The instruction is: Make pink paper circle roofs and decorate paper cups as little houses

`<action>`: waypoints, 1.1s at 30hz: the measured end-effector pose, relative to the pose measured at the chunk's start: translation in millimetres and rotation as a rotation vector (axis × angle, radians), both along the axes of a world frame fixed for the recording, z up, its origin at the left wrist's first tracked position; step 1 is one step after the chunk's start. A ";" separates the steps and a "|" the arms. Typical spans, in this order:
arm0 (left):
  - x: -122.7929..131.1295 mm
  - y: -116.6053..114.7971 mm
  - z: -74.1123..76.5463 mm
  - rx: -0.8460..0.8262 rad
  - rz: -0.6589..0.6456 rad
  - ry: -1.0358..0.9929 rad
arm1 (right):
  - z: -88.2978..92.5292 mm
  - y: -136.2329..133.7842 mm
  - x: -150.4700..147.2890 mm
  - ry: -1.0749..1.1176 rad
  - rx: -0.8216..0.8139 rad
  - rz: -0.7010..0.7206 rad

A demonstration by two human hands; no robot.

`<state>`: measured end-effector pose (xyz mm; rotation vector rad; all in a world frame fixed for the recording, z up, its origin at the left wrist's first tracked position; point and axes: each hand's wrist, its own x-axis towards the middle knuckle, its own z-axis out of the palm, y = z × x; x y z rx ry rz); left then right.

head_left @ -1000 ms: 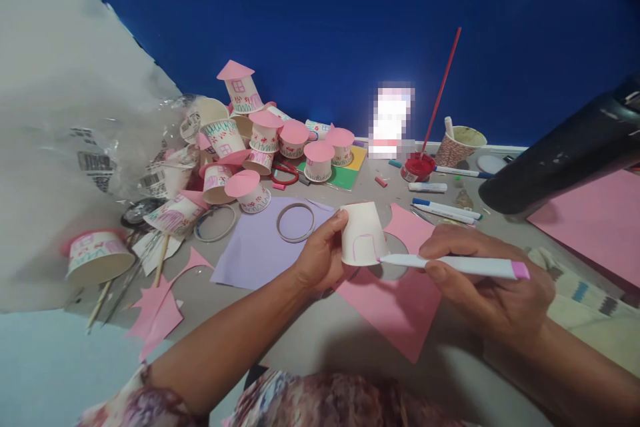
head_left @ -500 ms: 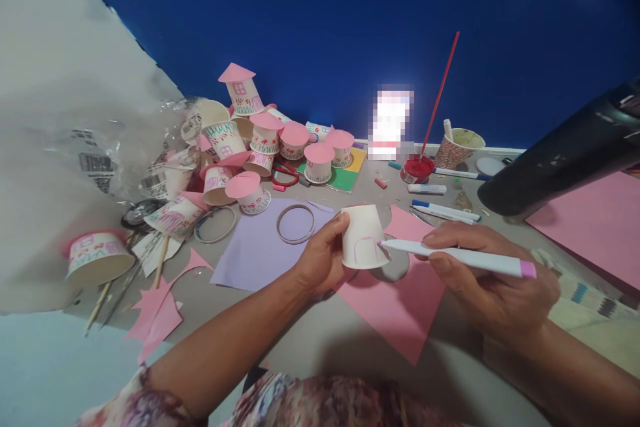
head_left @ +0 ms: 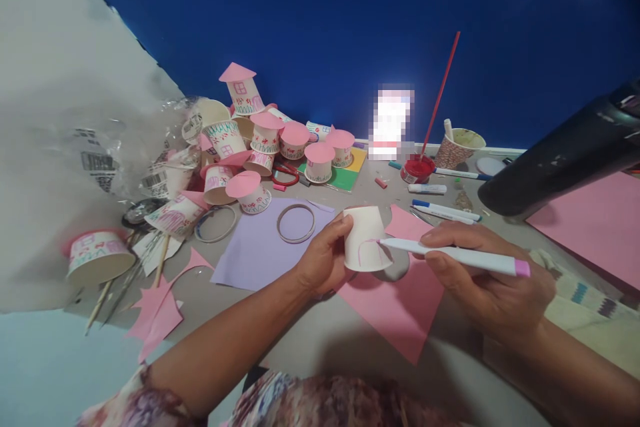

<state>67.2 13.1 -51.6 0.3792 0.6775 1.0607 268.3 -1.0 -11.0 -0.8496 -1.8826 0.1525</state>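
Note:
My left hand [head_left: 323, 259] grips an upside-down white paper cup [head_left: 363, 235] that bears a pink door outline. My right hand [head_left: 487, 277] pinches a white marker with a pink cap [head_left: 453, 255], its tip touching the cup's lower right side. Both hands hover over a pink paper sheet [head_left: 395, 310] with a round hole cut in it. A lilac sheet [head_left: 260, 247] with a ring of tape [head_left: 296, 222] on it lies just to the left.
Several decorated cups with pink roofs [head_left: 250, 140] are heaped at the back left beside a crumpled plastic bag [head_left: 105, 160]. A red paint pot with a stick [head_left: 419, 167], a patterned cup [head_left: 457, 145], loose markers [head_left: 445, 210] and a dark cylinder [head_left: 560, 160] stand to the right.
The marker tip has slid along the cup's side, and the cup has turned a little in my left hand, so the pink door outline faces more to the right.

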 end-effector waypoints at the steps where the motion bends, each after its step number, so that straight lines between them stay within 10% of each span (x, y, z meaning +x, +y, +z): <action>1: 0.2 0.1 0.0 0.004 0.003 0.001 | 0.1 0.0 -0.3 0.000 -0.001 0.003; 33: 1.1 -0.8 1.5 0.102 0.000 0.122 | 2.4 -0.2 -1.9 0.020 -0.027 0.120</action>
